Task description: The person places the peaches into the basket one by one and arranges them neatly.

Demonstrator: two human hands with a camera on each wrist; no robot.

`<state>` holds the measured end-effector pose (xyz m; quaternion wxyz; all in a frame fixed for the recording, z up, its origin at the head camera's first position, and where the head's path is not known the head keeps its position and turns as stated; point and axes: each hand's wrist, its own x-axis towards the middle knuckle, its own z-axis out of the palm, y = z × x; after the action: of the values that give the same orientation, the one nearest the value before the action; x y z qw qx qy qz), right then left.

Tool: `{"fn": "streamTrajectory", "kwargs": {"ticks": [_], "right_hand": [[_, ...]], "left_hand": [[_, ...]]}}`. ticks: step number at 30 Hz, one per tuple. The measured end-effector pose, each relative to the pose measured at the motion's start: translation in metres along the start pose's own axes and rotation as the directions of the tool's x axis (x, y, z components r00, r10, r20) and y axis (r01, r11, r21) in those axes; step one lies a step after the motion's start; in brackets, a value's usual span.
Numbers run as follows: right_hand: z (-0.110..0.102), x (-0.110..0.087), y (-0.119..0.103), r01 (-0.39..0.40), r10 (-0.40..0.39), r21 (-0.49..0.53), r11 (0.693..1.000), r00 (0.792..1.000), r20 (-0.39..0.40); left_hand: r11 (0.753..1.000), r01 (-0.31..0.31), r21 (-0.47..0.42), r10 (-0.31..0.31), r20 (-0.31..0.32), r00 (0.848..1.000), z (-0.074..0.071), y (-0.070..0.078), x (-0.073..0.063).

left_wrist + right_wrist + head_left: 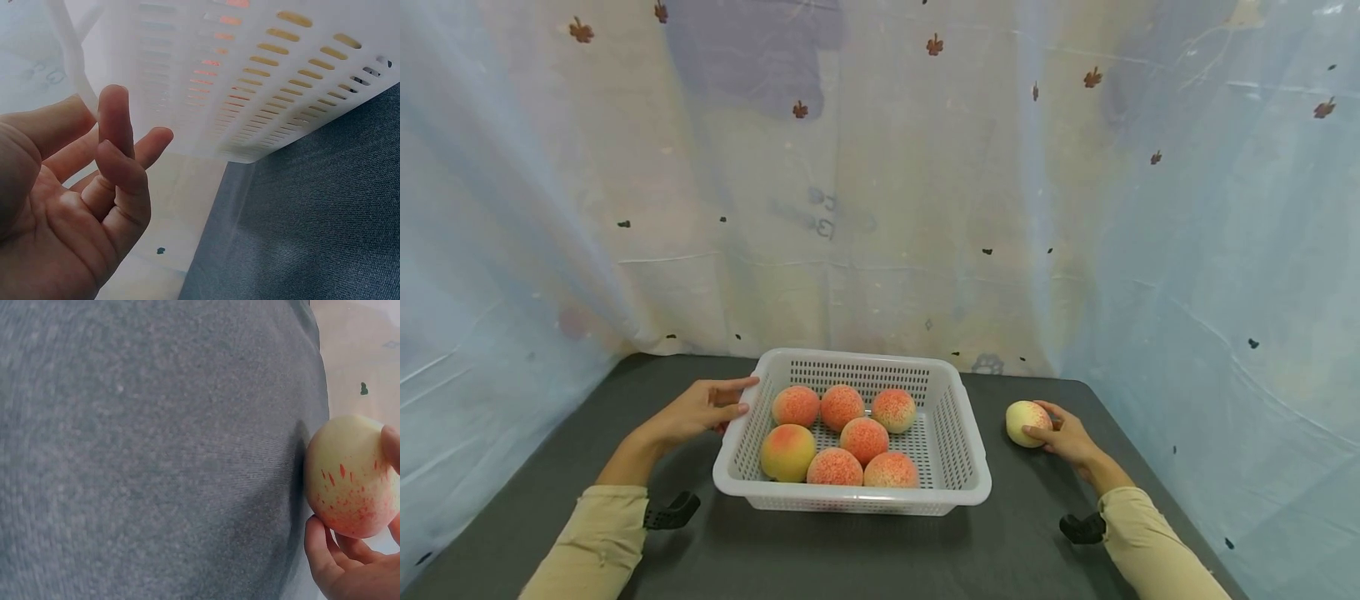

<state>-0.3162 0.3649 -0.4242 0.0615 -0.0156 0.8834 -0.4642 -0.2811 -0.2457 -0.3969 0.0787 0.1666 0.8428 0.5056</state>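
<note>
A white slotted plastic basket (pixel 857 498) holds several peaches, most red-speckled, with one yellower peach (pixel 787 453) at the front left. At the basket's left side, my left hand (pixel 703 410) pinches the rim; the left wrist view shows thumb and fingers at the rim, with the basket wall (pixel 187 119) beside them. To the right of the basket, my right hand (pixel 1070 435) holds a pale yellow peach (pixel 1027 423) between thumb and fingers. In the right wrist view this peach (pixel 350 481) has red specks on one side and sits right at the cloth surface.
A dark grey cloth (pixel 850 558) covers the table. Behind and on both sides hangs a pale patterned curtain (pixel 880 208), close to the table's edges. Black wrist mounts (pixel 672 511) stick out from both sleeves.
</note>
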Motion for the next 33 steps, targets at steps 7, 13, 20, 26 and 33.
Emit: {"fn": "streamTrajectory", "kwargs": {"ticks": [7, 13, 20, 26, 33], "right_hand": [[0.000, -0.001, -0.002, 0.026, -0.026, 0.022, 0.999, 1.000, -0.003], [-0.002, -0.003, -0.009, 0.049, -0.049, 0.023, 0.999, 0.999, -0.003], [-0.001, -0.005, -0.023, 0.056, -0.055, 0.019, 0.998, 0.998, -0.014], [0.002, -0.006, -0.039, 0.109, -0.109, 0.024, 0.994, 0.994, -0.003], [0.003, -0.005, -0.055, 0.145, -0.145, 0.027, 0.989, 0.989, 0.006]], "left_hand": [[1.000, -0.016, 0.006, 0.016, 0.017, 1.000, -0.001, -0.001, 0.001], [1.000, -0.008, -0.005, 0.008, 0.016, 1.000, -0.001, 0.000, 0.001], [1.000, -0.010, 0.000, 0.010, 0.020, 1.000, -0.002, -0.001, 0.001], [1.000, -0.022, -0.003, 0.022, 0.028, 0.999, -0.003, -0.002, 0.001], [1.000, -0.025, 0.004, 0.025, 0.028, 0.999, -0.003, -0.001, 0.001]]}}
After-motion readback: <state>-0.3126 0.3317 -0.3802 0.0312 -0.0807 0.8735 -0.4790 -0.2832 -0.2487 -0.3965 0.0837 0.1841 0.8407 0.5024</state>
